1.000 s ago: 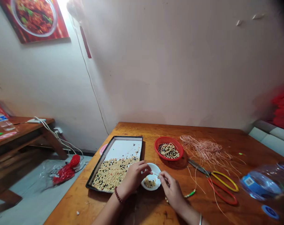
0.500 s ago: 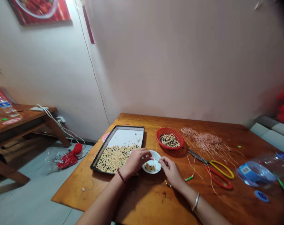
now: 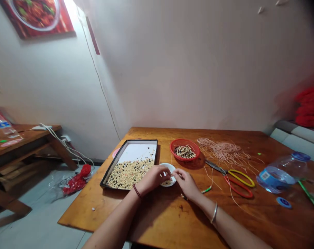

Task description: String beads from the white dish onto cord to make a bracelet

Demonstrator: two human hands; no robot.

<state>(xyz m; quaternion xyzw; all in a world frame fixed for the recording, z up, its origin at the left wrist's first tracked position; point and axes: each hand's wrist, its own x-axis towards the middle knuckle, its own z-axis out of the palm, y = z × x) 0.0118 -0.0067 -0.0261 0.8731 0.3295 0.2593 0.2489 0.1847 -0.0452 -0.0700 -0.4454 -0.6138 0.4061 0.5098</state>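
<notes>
My left hand (image 3: 154, 177) hangs over the small white bowl (image 3: 164, 166), fingers bent toward the thumb; whatever lies between them is too small to name. Facing it, my right hand (image 3: 186, 184) is pinched closed at the bowl's right edge, its fingertips nearly meeting the left ones. What the right fingertips grip cannot be made out. Small beads (image 3: 168, 183) lie in the bowl, partly hidden by my hands. Beside my right wrist, a thin cord carries green beads (image 3: 206, 190); part of this string passes beneath the wrist.
A black-edged tray (image 3: 157, 147) of loose beads lies left. A red basket (image 3: 171, 152) holds bead strings. Rightward are a pink cord heap (image 3: 221, 148), scissors (image 3: 230, 176), a plastic bottle (image 3: 279, 176), a blue cap (image 3: 284, 202) and a green stick (image 3: 310, 199).
My hands have come closer together over the white bowl, the right one moving in leftward. The whole view has shifted slightly with my head.
</notes>
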